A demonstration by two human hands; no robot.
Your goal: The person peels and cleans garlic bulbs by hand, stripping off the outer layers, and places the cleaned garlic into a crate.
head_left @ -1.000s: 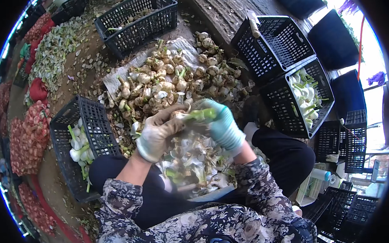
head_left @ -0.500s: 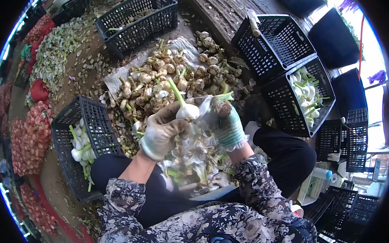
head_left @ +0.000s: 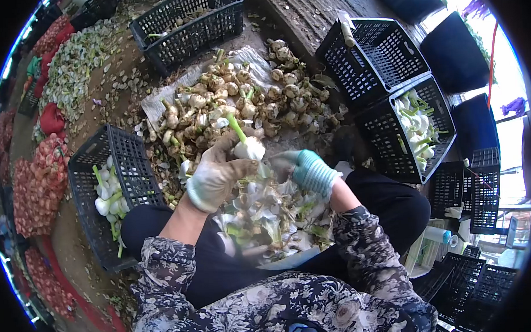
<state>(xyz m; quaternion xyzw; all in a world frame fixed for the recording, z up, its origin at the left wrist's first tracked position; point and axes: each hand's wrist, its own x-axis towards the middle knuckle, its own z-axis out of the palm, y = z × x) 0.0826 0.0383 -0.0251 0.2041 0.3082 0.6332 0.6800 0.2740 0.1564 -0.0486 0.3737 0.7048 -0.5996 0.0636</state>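
Note:
My left hand (head_left: pixel 214 172), in a soiled white glove, is closed around a white garlic bulb (head_left: pixel 250 149) with a green stem pointing up. Just right of the bulb is my right hand (head_left: pixel 308 169), in a green-and-white striped glove. Its fingers are smeared by motion, so whether they hold anything is hidden. Loose garlic skins (head_left: pixel 273 209) lie heaped below both hands, between my legs. Beyond the hands, a pile of dirty, unpeeled garlic bulbs (head_left: pixel 216 97) rests on a pale sack (head_left: pixel 155 108).
A black crate (head_left: pixel 140 170) with cleaned garlic stands at left. On the right, another crate (head_left: pixel 387 141) holds white, green-stemmed garlic, beside a crate (head_left: pixel 390 62) with a wooden-handled tool on its rim. A further crate (head_left: pixel 191 40) stands at the back. Red net sacks (head_left: pixel 41 185) line the far left.
My right hand has dropped slightly and swung toward the bulb; the clump of skin and root seen at its fingers no longer shows. My left hand still holds the garlic, moved slightly left.

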